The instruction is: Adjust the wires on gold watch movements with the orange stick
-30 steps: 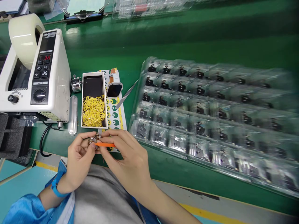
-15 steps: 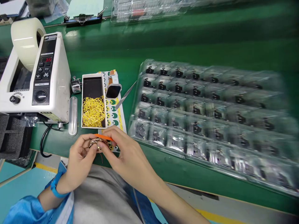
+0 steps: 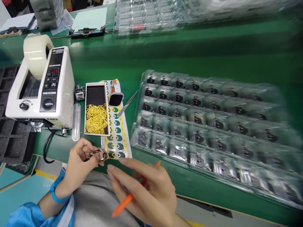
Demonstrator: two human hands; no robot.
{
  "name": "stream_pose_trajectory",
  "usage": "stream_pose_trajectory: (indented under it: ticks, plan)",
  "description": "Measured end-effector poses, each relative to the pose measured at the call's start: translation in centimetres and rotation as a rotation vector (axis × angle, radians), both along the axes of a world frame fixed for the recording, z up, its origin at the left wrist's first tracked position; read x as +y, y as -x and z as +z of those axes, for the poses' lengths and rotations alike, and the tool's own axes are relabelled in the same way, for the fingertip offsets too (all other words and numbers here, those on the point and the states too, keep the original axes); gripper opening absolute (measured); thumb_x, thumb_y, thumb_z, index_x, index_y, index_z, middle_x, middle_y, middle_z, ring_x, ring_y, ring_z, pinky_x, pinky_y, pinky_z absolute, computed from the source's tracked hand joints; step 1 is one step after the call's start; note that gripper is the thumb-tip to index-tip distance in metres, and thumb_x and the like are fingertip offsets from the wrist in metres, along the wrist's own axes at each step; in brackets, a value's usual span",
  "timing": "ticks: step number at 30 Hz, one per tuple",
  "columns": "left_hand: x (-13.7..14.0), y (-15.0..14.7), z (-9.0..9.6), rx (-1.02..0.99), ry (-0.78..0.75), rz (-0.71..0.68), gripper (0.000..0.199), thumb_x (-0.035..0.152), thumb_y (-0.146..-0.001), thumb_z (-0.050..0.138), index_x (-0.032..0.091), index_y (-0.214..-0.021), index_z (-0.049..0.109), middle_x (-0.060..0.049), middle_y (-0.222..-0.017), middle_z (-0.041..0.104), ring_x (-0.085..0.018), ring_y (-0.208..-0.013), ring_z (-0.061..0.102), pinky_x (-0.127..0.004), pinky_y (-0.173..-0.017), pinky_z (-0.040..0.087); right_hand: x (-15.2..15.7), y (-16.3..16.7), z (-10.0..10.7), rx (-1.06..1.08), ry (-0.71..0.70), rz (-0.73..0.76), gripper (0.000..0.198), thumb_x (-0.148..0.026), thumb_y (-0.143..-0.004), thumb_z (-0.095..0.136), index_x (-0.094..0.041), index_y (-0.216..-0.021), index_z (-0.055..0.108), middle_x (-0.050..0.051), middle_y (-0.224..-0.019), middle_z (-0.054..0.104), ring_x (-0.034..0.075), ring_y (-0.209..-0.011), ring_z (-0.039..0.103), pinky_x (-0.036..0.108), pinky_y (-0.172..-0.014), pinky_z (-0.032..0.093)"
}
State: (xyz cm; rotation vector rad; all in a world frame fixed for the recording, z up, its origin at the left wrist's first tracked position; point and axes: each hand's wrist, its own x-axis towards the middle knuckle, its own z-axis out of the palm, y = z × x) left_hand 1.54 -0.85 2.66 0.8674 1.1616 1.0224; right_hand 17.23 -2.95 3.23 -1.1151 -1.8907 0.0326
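Note:
My left hand (image 3: 81,164) pinches a shiny rose-gold ring-shaped part (image 3: 102,153) between thumb and fingers, above the table's front edge. To its right, my right hand (image 3: 146,189) holds a slim orange pointed stick (image 3: 124,204) that passes between the fingers. Its index finger and thumb reach toward the ring-shaped part but stay apart from it. Just beyond the hands lies a sheet of yellow and green die-cut stickers (image 3: 118,138). Beside it is a white box (image 3: 86,108) holding a heap of thin yellow rings (image 3: 96,119).
A white tape dispenser (image 3: 65,82) stands at left, near a tally counter (image 3: 80,92) and a clear plastic strip (image 3: 76,121). A smartwatch (image 3: 115,99) and tweezers (image 3: 127,104) rest on the sheet. Clear blister trays (image 3: 165,151) with black parts cover the right; a clipboard (image 3: 90,20) lies behind.
My right hand has left the ring-shaped part and moved right and toward me, and the orange stick now points down between its fingers. My left hand still grips the part. The view has tilted upward.

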Motion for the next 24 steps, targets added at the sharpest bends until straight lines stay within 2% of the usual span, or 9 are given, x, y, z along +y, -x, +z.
stream_pose_trajectory:
  ticks: [4, 9, 14, 24]
  plan:
    - [-0.6, -0.3, 0.1, -0.103, 0.056, -0.028, 0.039, 0.042, -0.076, 0.08, 0.018, -0.087, 0.051, 0.002, -0.061, 0.065, -0.011, -0.052, 0.06, -0.018, -0.053, 0.052, 0.7, 0.5, -1.2, -0.054, -0.024, 0.007, 0.017, -0.009, -0.086, 0.062, -0.018, -0.101, 0.064, 0.01, -0.093, 0.073, 0.017, -0.064, 0.062, 0.03, -0.055, 0.05]
    - [-1.6, -0.3, 0.1, -0.05, -0.015, -0.044, 0.034, 0.039, -0.085, 0.073, 0.017, -0.106, 0.058, 0.002, -0.064, 0.065, -0.011, -0.059, 0.065, -0.017, -0.062, 0.056, 1.4, 0.6, -1.9, -0.016, -0.019, 0.091, 0.02, -0.004, -0.087, 0.058, -0.014, -0.104, 0.062, 0.012, -0.089, 0.073, 0.021, -0.071, 0.066, 0.032, -0.058, 0.053]
    - [-2.0, -0.3, -0.2, 0.072, -0.132, -0.068, 0.017, 0.024, -0.092, 0.062, 0.018, -0.107, 0.064, -0.002, -0.074, 0.072, -0.014, -0.069, 0.07, -0.019, -0.068, 0.06, 1.5, 0.4, -2.2, -0.014, -0.084, 0.114, 0.02, -0.003, -0.084, 0.059, -0.009, -0.103, 0.063, 0.015, -0.086, 0.073, 0.021, -0.066, 0.065, 0.032, -0.054, 0.051]
    - [-2.0, -0.4, 0.1, 0.113, -0.166, -0.064, 0.018, 0.014, -0.09, 0.059, 0.019, -0.104, 0.068, 0.0, -0.077, 0.074, -0.014, -0.069, 0.072, -0.017, -0.066, 0.061, 2.2, -0.5, -2.1, -0.1, -0.137, 0.21, 0.01, -0.006, -0.089, 0.053, -0.008, -0.097, 0.06, 0.018, -0.083, 0.073, 0.021, -0.065, 0.066, 0.031, -0.052, 0.051]
